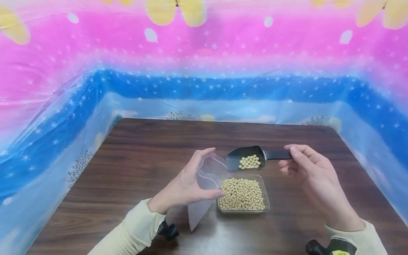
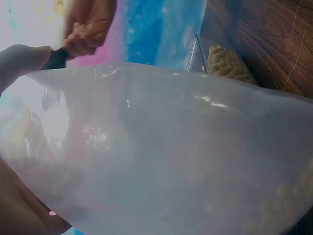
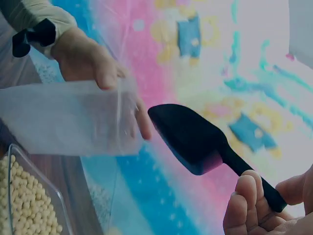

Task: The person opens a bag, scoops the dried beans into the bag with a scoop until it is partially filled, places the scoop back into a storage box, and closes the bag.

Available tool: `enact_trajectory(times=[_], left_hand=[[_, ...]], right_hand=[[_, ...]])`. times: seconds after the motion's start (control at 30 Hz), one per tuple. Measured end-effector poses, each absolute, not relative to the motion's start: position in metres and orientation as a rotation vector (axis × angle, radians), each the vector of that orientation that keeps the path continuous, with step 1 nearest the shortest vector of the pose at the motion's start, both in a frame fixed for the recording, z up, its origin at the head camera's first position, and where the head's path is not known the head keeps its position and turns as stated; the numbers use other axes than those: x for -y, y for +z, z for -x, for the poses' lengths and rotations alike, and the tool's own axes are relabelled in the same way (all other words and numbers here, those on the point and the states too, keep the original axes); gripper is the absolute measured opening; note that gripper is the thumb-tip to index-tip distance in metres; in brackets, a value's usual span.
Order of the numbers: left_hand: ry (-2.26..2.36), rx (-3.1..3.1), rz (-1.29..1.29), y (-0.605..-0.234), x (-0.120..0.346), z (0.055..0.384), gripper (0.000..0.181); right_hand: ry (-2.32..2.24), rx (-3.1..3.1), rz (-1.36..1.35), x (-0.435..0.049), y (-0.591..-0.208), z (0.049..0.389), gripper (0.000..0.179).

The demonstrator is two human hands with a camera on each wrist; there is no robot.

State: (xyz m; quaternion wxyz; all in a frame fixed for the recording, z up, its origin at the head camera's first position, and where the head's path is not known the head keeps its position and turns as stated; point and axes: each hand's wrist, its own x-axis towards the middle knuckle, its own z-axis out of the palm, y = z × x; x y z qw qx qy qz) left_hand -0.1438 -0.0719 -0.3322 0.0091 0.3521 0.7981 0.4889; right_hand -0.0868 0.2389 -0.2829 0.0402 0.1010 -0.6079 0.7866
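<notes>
A clear plastic zip bag [image 1: 213, 173] is held at its mouth by my left hand [image 1: 185, 180], the thumb and fingers spread around it. Pale soybeans [image 2: 283, 200] show faintly through the bag's far end in the left wrist view. My right hand [image 1: 318, 177] grips the handle of a black scoop [image 1: 234, 157], which carries a small heap of soybeans [image 1: 250, 162]. The scoop's front edge is close to the bag's mouth. Below the scoop, a clear plastic container [image 1: 267, 203] full of soybeans [image 1: 240, 193] sits on the table. The bag's lower part hangs to the container's left.
The dark wood-grain table [image 1: 137, 152] extends around the container to its far edge. A pink and blue patterned cloth [image 1: 207, 85] hangs behind it and along both sides. Black camera mounts [image 1: 168, 231] are strapped at both wrists.
</notes>
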Motion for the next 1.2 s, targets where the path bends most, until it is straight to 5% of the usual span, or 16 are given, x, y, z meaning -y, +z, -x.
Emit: enact_trajectory(times=[0.5,0.83,1.2], left_hand=[[1.54,-2.48,-1.122,-0.329,0.074,0.147,0.101],[1.542,-2.505,-1.073,-0.332,0.077,0.146,0.098],[1.551,-2.495,-1.069,-0.333,0.078,0.148,0.098]], right_hand=[[1.407,2.197,-0.444,-0.192,-0.262,0.072,0.018],[1.07,2.472,0.022,-0.239,-0.287,0.069,0.024],[1.135,2.718,0.199,-0.259,-0.336,0.069,0.035]])
